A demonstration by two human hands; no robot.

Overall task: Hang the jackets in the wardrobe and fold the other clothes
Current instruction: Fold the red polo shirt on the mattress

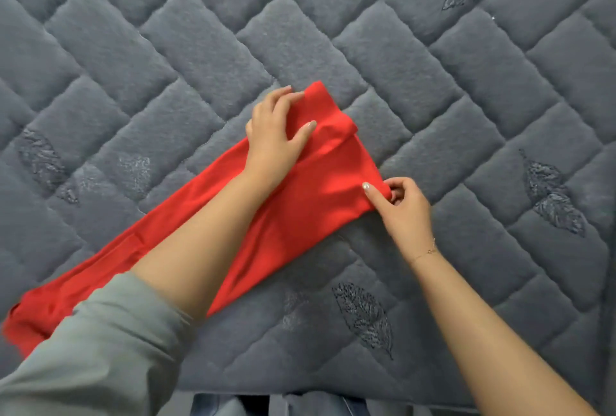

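At the near edge a strip of blue denim (213, 407) shows below the mattress; above it spreads the grey quilted mattress cover (433, 115), stitched in a brick pattern with dark embroidered feathers; across it lies the long red stretchy garment (293, 215), running from the near left corner diagonally up to the middle, its far end folded over in a band. The left arm, in a pushed-up grey-green sleeve (100, 349), lies along the garment; the left hand (276, 135) rests on the folded end, fingers curled over its far left edge. The right hand (400, 205), a thin bracelet (430, 250) at its wrist, pinches the garment's right corner between thumb and fingertips.
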